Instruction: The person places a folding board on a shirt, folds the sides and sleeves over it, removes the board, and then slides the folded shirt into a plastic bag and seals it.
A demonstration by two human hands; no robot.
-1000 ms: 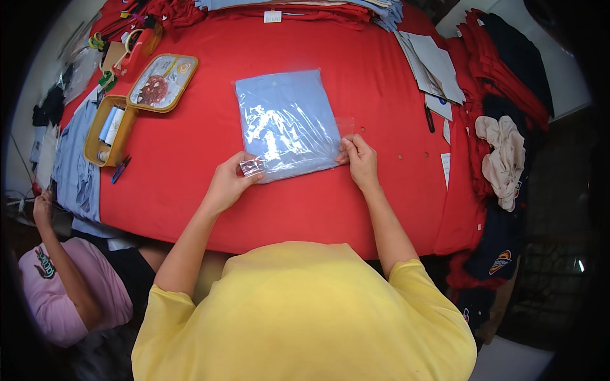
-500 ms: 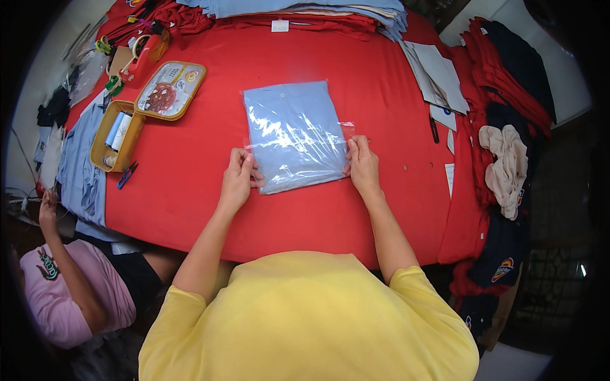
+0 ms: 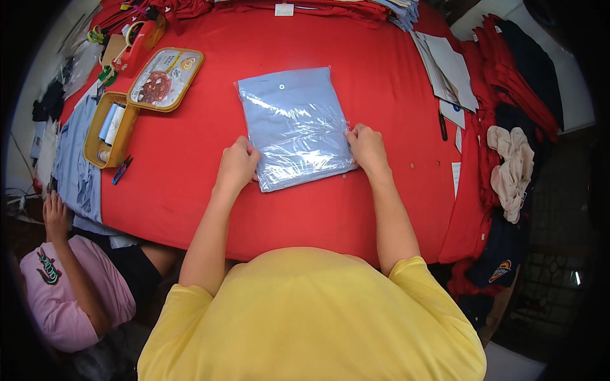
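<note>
A folded light-blue garment in a clear plastic bag [image 3: 295, 120] lies flat in front of me, slightly tilted, with a small round button showing near its top. Light glares off the wrinkled film. At its lower left edge my left hand [image 3: 237, 165] is closed, fingers curled at the side of the bag. On the opposite edge, somewhat higher, my right hand [image 3: 368, 149] pinches the bag's side between thumb and fingers. Some fingertips of both hands are hidden under or behind the edges.
Red cloth [image 3: 184, 190] covers the table. Left are a yellow tub [image 3: 92, 143] with thread spools, its lid [image 3: 166, 79], thread snips [image 3: 122, 170] and a tape dispenser [image 3: 136, 54]. Papers [image 3: 445, 70], a pen [image 3: 443, 126] and garment piles lie right. A co-worker [image 3: 76, 292] sits at lower left.
Clear film that stuck out at both sides of the bag no longer shows there. Both hands have curled tighter at the edges. The co-worker's hand has shifted slightly.
</note>
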